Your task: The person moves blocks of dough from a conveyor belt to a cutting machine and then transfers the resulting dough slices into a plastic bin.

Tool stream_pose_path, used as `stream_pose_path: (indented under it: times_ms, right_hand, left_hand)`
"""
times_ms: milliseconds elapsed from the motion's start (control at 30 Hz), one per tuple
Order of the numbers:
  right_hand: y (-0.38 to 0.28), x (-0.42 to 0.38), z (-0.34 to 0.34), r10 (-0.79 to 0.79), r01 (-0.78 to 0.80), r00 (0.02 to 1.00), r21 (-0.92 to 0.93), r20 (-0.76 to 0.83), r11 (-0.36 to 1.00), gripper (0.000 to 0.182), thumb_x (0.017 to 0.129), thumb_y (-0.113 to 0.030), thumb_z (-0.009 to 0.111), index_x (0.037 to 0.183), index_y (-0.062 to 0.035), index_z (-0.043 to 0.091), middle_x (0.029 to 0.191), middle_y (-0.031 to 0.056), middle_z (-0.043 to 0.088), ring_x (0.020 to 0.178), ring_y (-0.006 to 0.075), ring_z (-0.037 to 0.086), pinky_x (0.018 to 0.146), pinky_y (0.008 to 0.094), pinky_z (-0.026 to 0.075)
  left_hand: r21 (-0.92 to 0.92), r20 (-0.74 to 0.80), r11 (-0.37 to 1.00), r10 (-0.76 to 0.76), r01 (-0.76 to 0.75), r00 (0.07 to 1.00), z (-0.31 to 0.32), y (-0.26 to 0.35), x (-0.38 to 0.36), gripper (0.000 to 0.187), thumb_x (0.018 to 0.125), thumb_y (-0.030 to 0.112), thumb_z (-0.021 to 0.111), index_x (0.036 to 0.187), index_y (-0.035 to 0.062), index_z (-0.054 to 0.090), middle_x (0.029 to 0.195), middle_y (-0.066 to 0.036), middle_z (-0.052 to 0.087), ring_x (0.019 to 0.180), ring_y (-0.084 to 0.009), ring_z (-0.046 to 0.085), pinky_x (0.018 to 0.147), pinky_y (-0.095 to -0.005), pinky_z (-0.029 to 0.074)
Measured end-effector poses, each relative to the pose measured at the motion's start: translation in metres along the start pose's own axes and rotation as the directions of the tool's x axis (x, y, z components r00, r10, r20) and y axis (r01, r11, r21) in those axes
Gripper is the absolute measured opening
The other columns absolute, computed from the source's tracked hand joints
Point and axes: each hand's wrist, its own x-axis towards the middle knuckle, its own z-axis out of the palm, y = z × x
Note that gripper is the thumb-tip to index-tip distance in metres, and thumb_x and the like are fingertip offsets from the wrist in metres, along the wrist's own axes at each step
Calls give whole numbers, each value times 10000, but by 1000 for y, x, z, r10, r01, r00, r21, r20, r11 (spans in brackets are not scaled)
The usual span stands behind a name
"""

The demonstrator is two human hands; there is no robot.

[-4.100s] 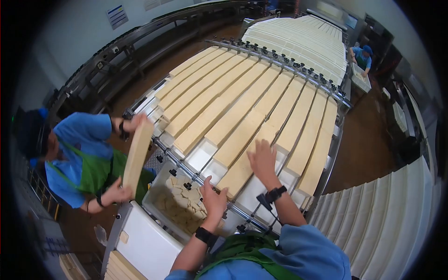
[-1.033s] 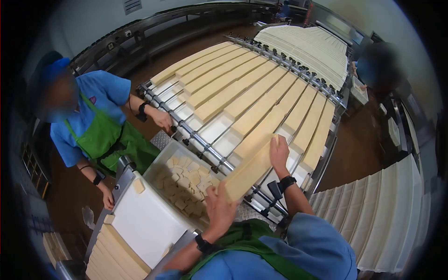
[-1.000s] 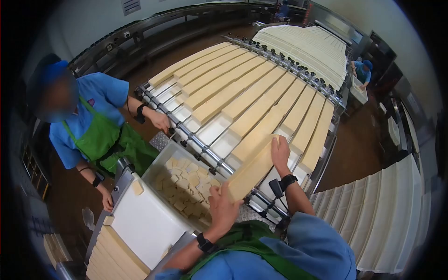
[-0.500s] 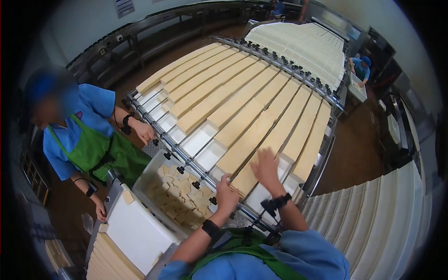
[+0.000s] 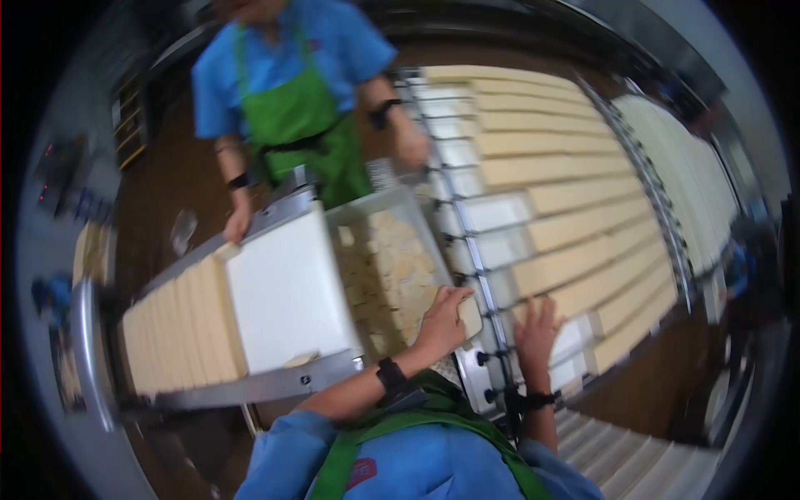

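Note:
My left hand (image 5: 443, 322) grips a small flat cream-coloured piece (image 5: 472, 318) beside the metal rail at the conveyor's near end. Below and left of it is a clear bin (image 5: 421, 218) with many similar cream pieces inside. My right hand (image 5: 537, 332), fingers spread, lies over the white lanes of the conveyor, close to the end of a long cream-coloured slab (image 5: 537, 277). Several such slabs lie side by side in the lanes, their near ends at uneven distances from the rail.
Across the bin stands a co-worker (image 5: 300, 117) in a green apron, one hand near the rail, the other at the edge of a white-topped metal table (image 5: 287, 283). Cream slabs (image 5: 187, 329) lie in rows on that table. A black-knobbed rail (image 5: 479, 275) borders the conveyor.
My view has swung left toward the bin and table. My left hand has come away from the slab's end with a piece in it. The co-worker's right-side hand remains near the rail.

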Motion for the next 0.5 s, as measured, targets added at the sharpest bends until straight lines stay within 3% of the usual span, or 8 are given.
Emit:
stream_pose_path:
  times_ms: [33, 100, 133, 167, 200, 267, 367, 500]
  right_hand:
    - [-3, 4, -2, 23, -21, 999, -32, 45, 999, 713, 916, -287, 665, 1569, -142, 419, 1647, 266, 286, 1568, 407, 202, 1219, 692, 112]
    - [-12, 7, -6, 35, -36, 999, -62, -9, 997, 716, 894, -220, 676, 1559, -132, 427, 1632, 264, 309, 1566, 418, 201, 1218, 694, 115]
    - [-27, 11, -19, 19, -22, 999, -105, -32, 994, 713, 887, -194, 682, 1550, -111, 433, 1625, 263, 315, 1561, 420, 208, 1219, 687, 127]
    - [-47, 21, -29, 9, -17, 998, -149, -55, 989, 709, 881, -168, 688, 1541, -91, 439, 1619, 262, 322, 1556, 423, 216, 1219, 681, 139]
    - [-73, 34, -30, -61, 53, 997, -135, -56, 989, 709, 881, -168, 688, 1541, -91, 439, 1619, 262, 322, 1556, 423, 216, 1219, 681, 139]
    - [-125, 52, -31, -321, 334, 905, -1, -277, 942, 669, 881, -121, 680, 1507, -41, 458, 1581, 268, 367, 1514, 441, 285, 1223, 635, 195]
    - [-257, 76, -31, -606, 621, 771, 436, -193, 651, 565, 878, -84, 686, 1416, 0, 536, 1471, 247, 503, 1409, 436, 419, 1202, 542, 292]
    - [-450, 75, 0, -843, 697, 496, 674, -208, 244, 487, 859, -69, 714, 1324, 27, 604, 1293, 233, 598, 1242, 418, 529, 1104, 483, 405]
  left_hand:
    - [8, -82, 999, -33, 34, 996, -28, -14, -10, 589, 776, -65, 662, 1332, 120, 595, 1255, -185, 547, 1104, -368, 604, 962, -417, 528]
    - [213, -286, 971, 165, -105, 944, -84, -48, -40, 575, 811, -8, 718, 1357, 109, 582, 1359, -199, 493, 1172, -396, 568, 1004, -430, 507]
    - [209, -338, 978, 95, -24, 936, -116, -66, -60, 558, 825, 50, 721, 1360, 76, 565, 1415, -221, 456, 1310, -444, 474, 1128, -482, 404]
    - [174, -423, 978, -30, 113, 906, -144, -84, -82, 539, 844, 70, 730, 1359, 68, 571, 1407, -223, 462, 1322, -433, 466, 1110, -478, 417]
    - [197, -577, 962, -43, 190, 816, -168, -109, -108, 533, 849, 79, 734, 1357, 65, 575, 1399, -230, 464, 1318, -434, 462, 1108, -487, 410]
    - [236, -833, 876, -41, 421, 552, -203, -145, -158, 531, 855, 96, 742, 1359, 59, 576, 1375, -251, 468, 1294, -442, 460, 1103, -511, 392]
    - [82, -989, 650, -43, 756, 145, -233, -169, -221, 605, 848, 135, 770, 1393, 27, 531, 1350, -280, 443, 1244, -457, 461, 1109, -550, 354]
    - [-100, -993, 558, -110, 823, -46, -248, -204, -266, 712, 825, 155, 798, 1432, -12, 466, 1347, -281, 408, 1234, -469, 451, 1092, -538, 374]
